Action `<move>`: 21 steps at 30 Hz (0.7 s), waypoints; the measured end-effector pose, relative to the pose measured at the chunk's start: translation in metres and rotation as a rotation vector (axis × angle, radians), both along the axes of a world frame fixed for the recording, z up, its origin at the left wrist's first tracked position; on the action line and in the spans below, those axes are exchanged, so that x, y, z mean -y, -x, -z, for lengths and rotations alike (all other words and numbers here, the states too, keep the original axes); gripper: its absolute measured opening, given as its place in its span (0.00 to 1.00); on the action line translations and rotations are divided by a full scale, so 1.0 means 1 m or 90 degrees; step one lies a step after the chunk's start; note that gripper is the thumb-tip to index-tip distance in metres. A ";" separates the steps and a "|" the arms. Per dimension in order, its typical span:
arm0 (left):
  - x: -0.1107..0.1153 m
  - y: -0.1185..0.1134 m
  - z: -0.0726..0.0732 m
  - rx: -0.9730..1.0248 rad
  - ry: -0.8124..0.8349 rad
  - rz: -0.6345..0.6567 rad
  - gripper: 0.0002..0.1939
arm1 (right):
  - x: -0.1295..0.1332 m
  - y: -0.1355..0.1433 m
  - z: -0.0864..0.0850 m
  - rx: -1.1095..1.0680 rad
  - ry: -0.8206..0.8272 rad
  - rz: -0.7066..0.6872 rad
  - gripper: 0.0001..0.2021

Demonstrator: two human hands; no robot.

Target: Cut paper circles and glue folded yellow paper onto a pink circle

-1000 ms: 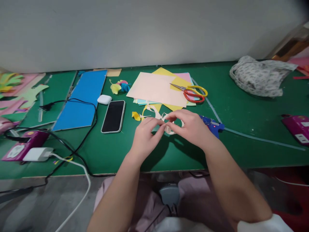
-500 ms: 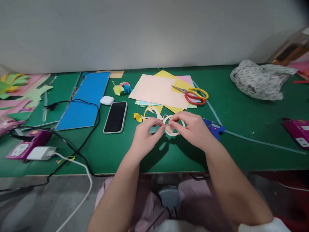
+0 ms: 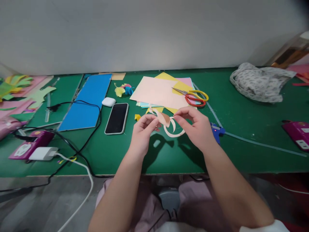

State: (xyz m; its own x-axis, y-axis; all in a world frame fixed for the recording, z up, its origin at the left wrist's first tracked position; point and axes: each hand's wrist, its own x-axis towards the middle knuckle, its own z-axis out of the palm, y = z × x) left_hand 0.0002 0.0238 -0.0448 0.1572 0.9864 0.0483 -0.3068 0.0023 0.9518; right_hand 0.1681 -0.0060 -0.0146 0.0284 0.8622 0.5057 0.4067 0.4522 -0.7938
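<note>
Over the last second the hands have drawn a little apart: the fingertips met over the petal earlier, and now the left hand carries it while a narrow gap seems to show between it and the tips of the right hand. The petal, pale pinkish paper, is tipped so that its curved face shows, hiding less behind the fingers than before; I judge this a switch from two-handed pinching to holding it one-handed, with its shaping at least partly done. It is held on the near side of the stack, in front of the ring of cut paper. The left thumb and forefinger are pressed together on the petal's left end, the other fingers loosely curled. The right thumb and forefinger nearly meet at the tips; whether anything thin sits between them, I cannot tell. The scissors lie on the stack's right part, and the glue gun is right of the stack and nearer the person, partly behind the right hand. The phone lies to the stack's near left.
</note>
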 end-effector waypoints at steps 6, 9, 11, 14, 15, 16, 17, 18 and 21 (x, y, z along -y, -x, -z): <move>0.004 -0.005 -0.001 0.105 -0.003 0.021 0.08 | 0.005 0.009 -0.007 0.065 -0.107 -0.009 0.05; 0.005 -0.006 0.002 0.021 -0.060 0.002 0.06 | 0.004 0.010 -0.006 0.092 -0.116 0.015 0.04; 0.007 -0.005 0.003 -0.069 -0.142 -0.063 0.05 | 0.003 0.010 -0.004 0.120 -0.131 0.032 0.04; 0.008 -0.004 0.003 -0.186 -0.298 -0.164 0.03 | 0.002 0.008 -0.004 0.166 -0.156 0.048 0.03; 0.009 -0.004 0.002 -0.209 -0.336 -0.176 0.05 | 0.002 0.008 -0.003 0.177 -0.163 0.049 0.03; 0.009 -0.004 0.002 -0.225 -0.360 -0.177 0.06 | 0.002 0.008 -0.003 0.186 -0.168 0.050 0.03; 0.010 -0.004 0.002 -0.233 -0.373 -0.175 0.06 | 0.001 0.008 -0.003 0.193 -0.172 0.050 0.02; 0.010 -0.003 0.002 -0.239 -0.379 -0.170 0.06 | 0.001 0.008 -0.003 0.197 -0.175 0.050 0.02; 0.010 -0.003 0.002 -0.255 -0.378 -0.164 0.07 | 0.001 0.008 -0.002 0.209 -0.177 0.050 0.02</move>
